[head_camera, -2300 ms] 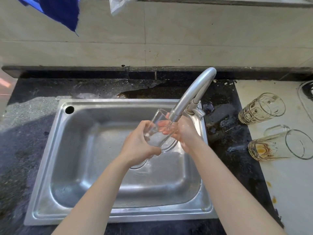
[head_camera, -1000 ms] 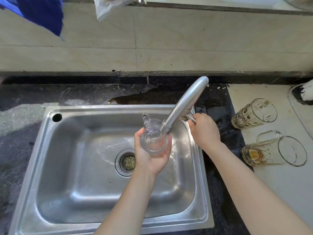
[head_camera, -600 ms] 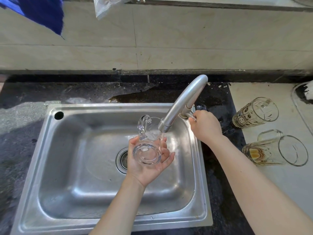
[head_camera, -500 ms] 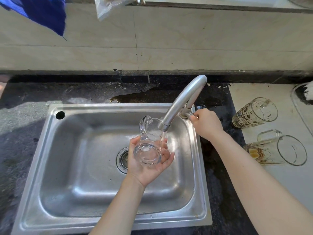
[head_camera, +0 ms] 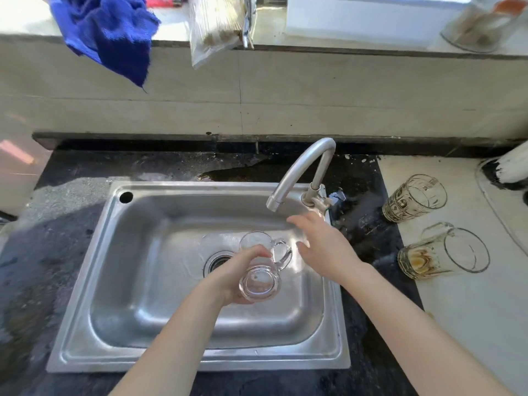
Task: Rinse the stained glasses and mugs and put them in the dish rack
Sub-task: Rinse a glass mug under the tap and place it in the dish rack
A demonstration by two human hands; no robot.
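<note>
My left hand [head_camera: 237, 271] grips a clear glass mug [head_camera: 261, 277] over the steel sink [head_camera: 85, 281], tilted with its base toward me and its handle to the right. My right hand [head_camera: 323, 247] hovers open just right of the mug, fingers spread, below the tap handle. The curved tap [head_camera: 297, 172] stands above with no water visible at its spout. Two stained glasses lie on their sides on the pale counter at right: a patterned glass [head_camera: 411, 197] and a mug with brown residue [head_camera: 440, 255].
A blue cloth [head_camera: 105, 32] and a plastic bag [head_camera: 217, 24] hang over the ledge behind the sink. A jar [head_camera: 483, 27] stands at the ledge's far right. A white object [head_camera: 511, 167] sits at the right edge. Dark wet counter surrounds the sink.
My right hand has left the tap handle and come down beside the mug. My left hand lowered the mug away from the spout and turned its handle to the right.
</note>
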